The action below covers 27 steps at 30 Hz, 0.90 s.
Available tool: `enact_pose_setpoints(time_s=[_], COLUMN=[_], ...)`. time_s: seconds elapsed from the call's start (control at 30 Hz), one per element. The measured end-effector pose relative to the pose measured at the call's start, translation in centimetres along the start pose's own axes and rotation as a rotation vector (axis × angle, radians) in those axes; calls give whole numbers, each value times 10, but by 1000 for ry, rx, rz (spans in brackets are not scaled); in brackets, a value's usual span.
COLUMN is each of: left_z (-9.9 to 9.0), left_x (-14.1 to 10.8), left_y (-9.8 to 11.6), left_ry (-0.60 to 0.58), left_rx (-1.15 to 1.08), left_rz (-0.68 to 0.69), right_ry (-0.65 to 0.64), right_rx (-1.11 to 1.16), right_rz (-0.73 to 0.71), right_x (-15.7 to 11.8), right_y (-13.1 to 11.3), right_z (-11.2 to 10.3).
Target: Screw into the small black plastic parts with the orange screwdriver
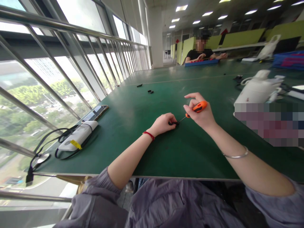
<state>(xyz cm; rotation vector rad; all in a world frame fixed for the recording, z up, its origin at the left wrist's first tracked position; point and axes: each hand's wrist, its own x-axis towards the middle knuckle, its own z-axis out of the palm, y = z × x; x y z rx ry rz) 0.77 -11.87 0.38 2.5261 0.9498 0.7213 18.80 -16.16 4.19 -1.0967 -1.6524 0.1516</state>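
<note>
My left hand [163, 123] rests on the green table with its fingers closed on a small black part [175, 123], whose kind I cannot make out. An orange and black screwdriver [199, 107] is gripped in my right hand [201, 115], its handle lying across the palm. The index finger of that hand is raised off the handle. From the handle, the thin shaft slants down and left, and its tip meets or nearly meets the black part. My left fingers hide some of the part.
Two small black pieces [150, 91] [139, 85] lie farther back. At left are a white power strip [78, 136] with a black cable and a phone-like slab [96, 113]. A white jug [254, 88] stands right. Across the green table [114, 152], a person sits behind a blue tray [201, 62].
</note>
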Motion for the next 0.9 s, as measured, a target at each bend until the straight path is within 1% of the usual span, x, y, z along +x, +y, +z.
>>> enact_pose_setpoints(time_s=[0.07,0.13,0.23,0.33,0.43,0.53,0.6,0.77,0.83,0.9], left_z=[0,1,1,1,1,0,0,1,1,0], left_x=[0,0,0,0,0,0,0,0,-1,-1], left_y=[-1,-1,-2,-1,-1,-1,-1,-2,-2,-1], left_ry=[0,6,11,3,3,2,0,7,10,12], left_rx=[1,3,5,8,7,9,7,0,2,5], left_rz=[8,15,16,5,3,5,7,15,21,29], right_ry=[-31,-47,-17,21,15,-26,-58,4,8,-10], right_rx=[17,32,24,62,52,46,66,37,38,45], right_rz=[60,81,14,-37,3,68,87,-11,-16,8], right_x=[0,0,1,1,1,0,1,2,1,0], right_y=[0,-1,0,1,0,-3,-4,-2,0,1], right_z=[0,0,1,1,1,0,-1,0,0,-1])
